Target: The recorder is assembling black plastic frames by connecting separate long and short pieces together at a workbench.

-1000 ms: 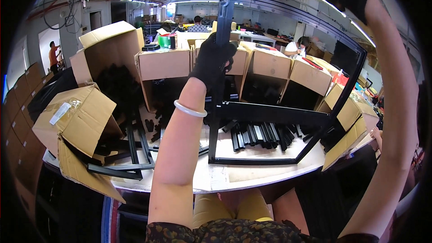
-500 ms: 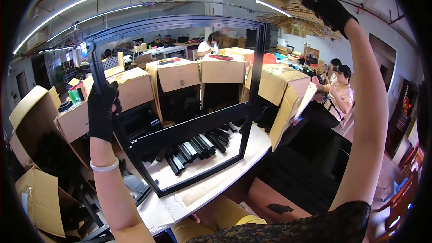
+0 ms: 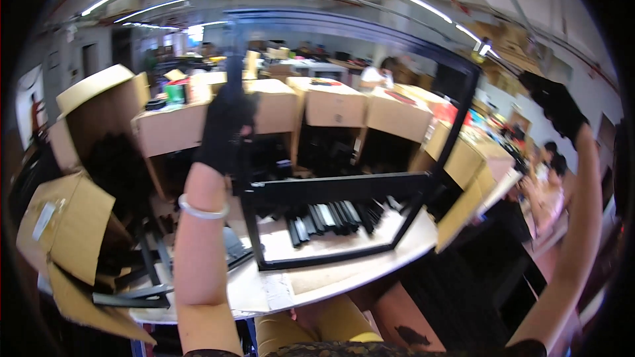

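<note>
The gloved left hand (image 3: 225,129) grips the left bar of a large black frame (image 3: 344,188); the gloved right hand (image 3: 554,102), raised at two o'clock, seems to hold its upper right corner. Held upright over the tabletop (image 3: 317,277), the frame could swing and knock the open cardboard boxes (image 3: 331,102) at twelve o'clock, or catch the loose black strips (image 3: 331,217) under it.

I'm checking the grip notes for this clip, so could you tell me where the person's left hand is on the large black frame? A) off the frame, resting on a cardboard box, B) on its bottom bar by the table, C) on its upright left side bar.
C: the gloved left hand is wrapped around the upright left bar of the black frame, well above the table.
</note>
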The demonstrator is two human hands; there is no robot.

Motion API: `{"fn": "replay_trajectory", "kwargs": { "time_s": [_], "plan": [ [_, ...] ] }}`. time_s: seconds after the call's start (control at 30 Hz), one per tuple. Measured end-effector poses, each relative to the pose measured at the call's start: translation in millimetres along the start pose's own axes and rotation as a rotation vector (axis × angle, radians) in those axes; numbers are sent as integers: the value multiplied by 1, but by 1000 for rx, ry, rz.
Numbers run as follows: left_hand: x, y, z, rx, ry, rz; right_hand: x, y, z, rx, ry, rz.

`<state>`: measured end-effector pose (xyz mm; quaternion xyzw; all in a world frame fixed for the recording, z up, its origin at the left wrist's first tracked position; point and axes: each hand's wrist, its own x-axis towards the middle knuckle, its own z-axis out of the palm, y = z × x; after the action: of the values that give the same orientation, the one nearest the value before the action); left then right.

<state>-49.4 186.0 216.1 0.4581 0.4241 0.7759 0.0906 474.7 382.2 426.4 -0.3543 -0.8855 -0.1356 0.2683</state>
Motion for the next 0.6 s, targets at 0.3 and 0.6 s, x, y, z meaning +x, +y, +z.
{"fn": "replay_trajectory", "kwargs": {
  "time_s": [0.3, 0.6],
  "plan": [
    [-18, 24, 4, 101, 59, -78, 102, -171, 8, 236, 94, -458],
    [-25, 26, -5, 90, 30, -48, 127, -215, 0, 504, 292, -188]
  ]
}}
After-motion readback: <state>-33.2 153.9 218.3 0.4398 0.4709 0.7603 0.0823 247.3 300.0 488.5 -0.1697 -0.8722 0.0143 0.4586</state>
